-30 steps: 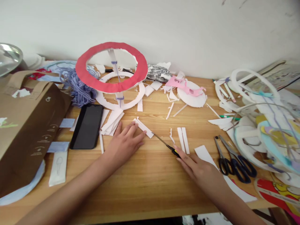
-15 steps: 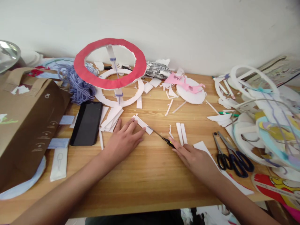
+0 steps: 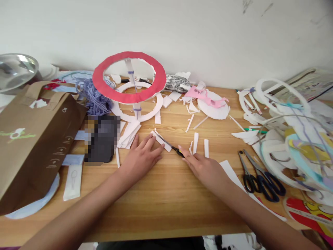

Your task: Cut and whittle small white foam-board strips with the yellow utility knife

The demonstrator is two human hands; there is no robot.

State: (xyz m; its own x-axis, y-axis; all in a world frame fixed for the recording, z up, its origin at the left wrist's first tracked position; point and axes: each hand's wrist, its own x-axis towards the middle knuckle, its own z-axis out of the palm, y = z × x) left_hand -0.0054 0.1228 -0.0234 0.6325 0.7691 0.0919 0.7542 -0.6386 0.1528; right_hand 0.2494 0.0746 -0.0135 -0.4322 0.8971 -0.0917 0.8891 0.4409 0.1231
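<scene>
Open near tabletop (image 3: 161,203), red ring (image 3: 158,81) behind

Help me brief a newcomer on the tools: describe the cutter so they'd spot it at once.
Over the wooden table, find the person's right hand. It grips the cutter, whose thin blade reaches over a white strip. Unlike the scissors lying farther right, its black handle shows yellow and no finger loops.
</scene>
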